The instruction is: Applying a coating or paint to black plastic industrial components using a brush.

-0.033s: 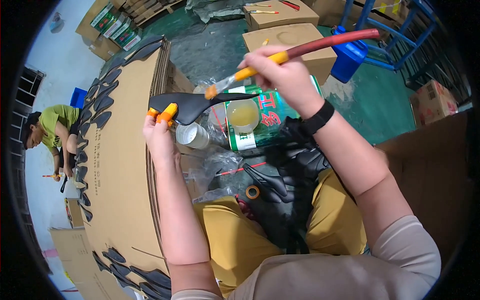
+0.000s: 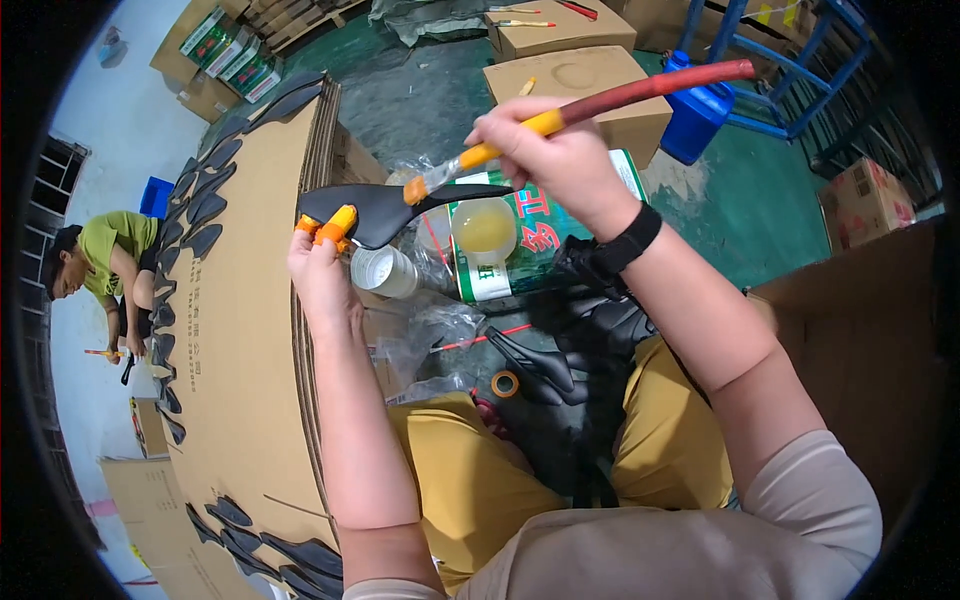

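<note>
My left hand [image 2: 322, 280], with orange covers on its fingertips, grips the wide end of a black, bicycle-saddle-shaped piece [image 2: 370, 210]. Its narrow end points right, below my other hand. In my right hand [image 2: 560, 150] is a paintbrush [image 2: 655, 88] with a yellow and red handle, its handle slanting up to the right. The orange-brown bristles are at the middle of the black piece and appear to touch its upper surface. Just below the piece's narrow end, a clear cup [image 2: 485, 232] of yellowish liquid stands on a green and white box [image 2: 545, 270].
Left of me, stacked cardboard [image 2: 255, 260] carries several black pieces along its edges. A white cup [image 2: 385, 272], plastic bags and a tape roll [image 2: 505, 384] lie nearer me. Beyond are cardboard boxes [image 2: 590, 85] and a blue jug [image 2: 697, 115]. A co-worker [image 2: 110, 260] sits far left.
My right hand has shifted slightly left and down, bringing the brush's bristles from the black piece's upper edge onto its surface. My left hand and the piece have hardly moved.
</note>
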A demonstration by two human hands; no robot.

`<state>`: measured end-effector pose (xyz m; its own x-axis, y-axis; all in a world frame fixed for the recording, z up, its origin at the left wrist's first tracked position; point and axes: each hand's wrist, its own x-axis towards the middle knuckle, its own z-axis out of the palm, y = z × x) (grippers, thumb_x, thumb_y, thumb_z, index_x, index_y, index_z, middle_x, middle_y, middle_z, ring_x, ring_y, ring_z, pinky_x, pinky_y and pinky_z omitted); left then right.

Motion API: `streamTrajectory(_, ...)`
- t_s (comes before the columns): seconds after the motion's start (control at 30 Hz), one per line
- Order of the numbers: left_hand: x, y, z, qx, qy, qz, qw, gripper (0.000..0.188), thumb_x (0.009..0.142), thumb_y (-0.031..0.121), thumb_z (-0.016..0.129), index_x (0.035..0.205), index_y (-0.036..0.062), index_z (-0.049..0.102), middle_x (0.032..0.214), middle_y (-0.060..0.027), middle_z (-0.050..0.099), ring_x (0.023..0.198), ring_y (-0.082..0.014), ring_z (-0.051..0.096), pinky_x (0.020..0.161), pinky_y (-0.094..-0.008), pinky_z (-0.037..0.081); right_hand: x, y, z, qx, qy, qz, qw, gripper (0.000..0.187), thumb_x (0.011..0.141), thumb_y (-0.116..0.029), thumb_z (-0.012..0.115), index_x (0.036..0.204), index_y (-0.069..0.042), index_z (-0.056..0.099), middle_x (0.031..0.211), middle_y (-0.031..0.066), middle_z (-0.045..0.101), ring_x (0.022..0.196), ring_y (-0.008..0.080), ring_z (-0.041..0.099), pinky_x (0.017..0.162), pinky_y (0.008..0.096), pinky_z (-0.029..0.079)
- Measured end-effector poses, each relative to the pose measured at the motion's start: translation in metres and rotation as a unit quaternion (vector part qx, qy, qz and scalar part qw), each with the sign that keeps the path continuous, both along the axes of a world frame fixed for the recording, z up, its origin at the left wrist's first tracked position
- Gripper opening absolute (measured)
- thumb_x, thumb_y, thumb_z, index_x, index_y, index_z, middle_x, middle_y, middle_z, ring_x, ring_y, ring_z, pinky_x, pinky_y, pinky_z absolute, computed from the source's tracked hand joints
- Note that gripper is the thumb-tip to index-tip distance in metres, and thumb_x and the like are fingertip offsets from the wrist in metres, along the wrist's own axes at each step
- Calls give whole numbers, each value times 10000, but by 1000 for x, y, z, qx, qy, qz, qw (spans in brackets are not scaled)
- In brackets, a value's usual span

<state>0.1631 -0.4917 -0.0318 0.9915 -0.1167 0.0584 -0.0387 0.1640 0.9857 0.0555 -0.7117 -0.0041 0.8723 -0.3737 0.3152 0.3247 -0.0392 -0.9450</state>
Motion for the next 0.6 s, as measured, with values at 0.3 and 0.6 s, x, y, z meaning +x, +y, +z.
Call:
streamTrajectory(0.3,9,6,-7,-12,6,10,1000,346,805,-19,399,1127,-20,526,1002,-89,606,805,-92,585,695,-192,455,-16,-37,-10,-149,27,-128,980,241,808,-237,596,728,-18,658,559,23,569,504,100,519,481,245,408)
streamTrajectory(0.6,-4,-7,-1,-2,21,-31,999,359,790,-56,394,1125,-20,520,1034,-112,604,875,-153,615,756,-237,490,-8,-3,-12,-131,-56,-23,990,190,851,-175,580,801,-12,663,657,18,594,537,53,506,480,198,394)
